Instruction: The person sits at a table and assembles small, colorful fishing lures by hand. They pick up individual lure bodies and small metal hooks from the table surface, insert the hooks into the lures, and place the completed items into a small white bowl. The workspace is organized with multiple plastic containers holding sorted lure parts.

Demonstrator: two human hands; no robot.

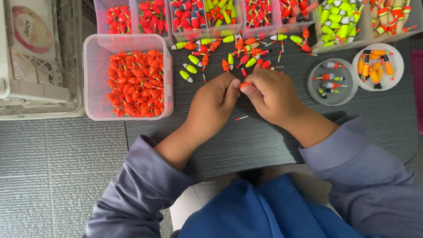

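head | hands (239,94) pinch orange float (245,85), mostly hidden by fingers | top bins (294,12) cut off

A dark grey table (365,127) with a fine wood-grain surface fills the middle of the view, its near edge curving round at the right. Below and to the left of it lies a floor (40,173) of grey ribbed tiles with thin pale joints. A white plastic crate (29,95) with latticed walls stands on the floor just beside the table's left edge. Light is even and soft, with faint shadows.
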